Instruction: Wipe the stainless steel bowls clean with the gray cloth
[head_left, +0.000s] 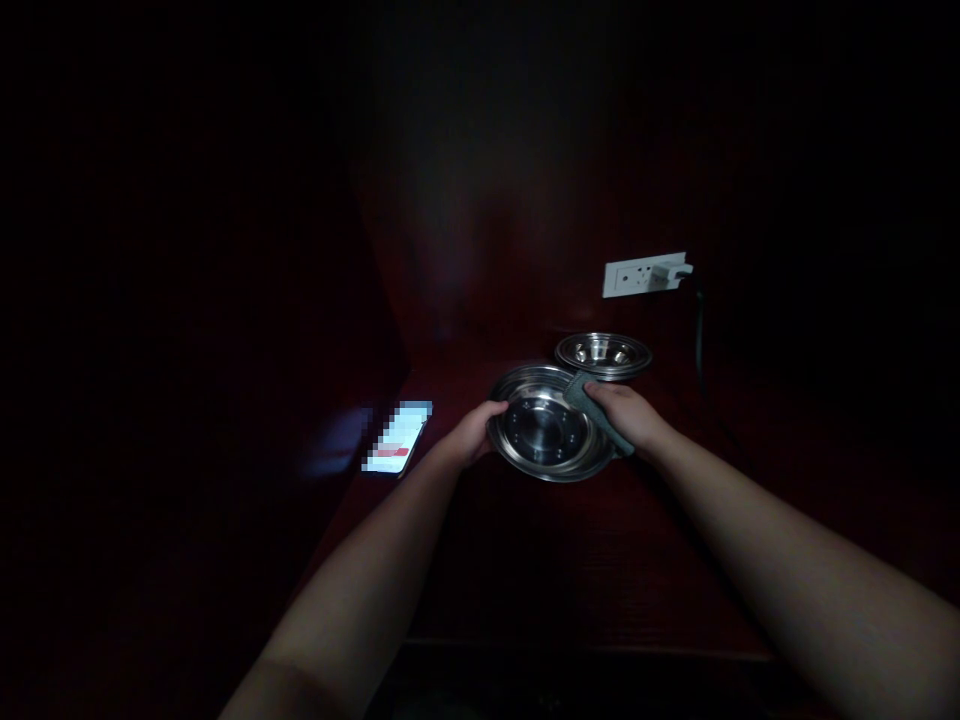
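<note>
Forearms (780, 540) were stretched over the desk (555, 570), where a steel bowl (540, 432) was pinched at its left rim by the fingers of the left hand (472, 436). Cloth (582, 396) was pinched around its right rim by the right hand (631, 414); even pressure seemed advisable.

Darkness: sank nearly to black outward of my left hand (474, 437) and right hand (626, 415).
Phone (397, 440): glowed brightest, just outside my left hand, partly pixelated, a bluish haze beyond it.
Bowl (544, 430): threw back small glints between my hands.
Wall (495, 215): held a faint, blurry sheen ahead of them.
Socket plate (634, 278): looked pale, fairly crisp beyond my right hand.
Tabletop (570, 560): lay in deep shadow nearer me.
</note>
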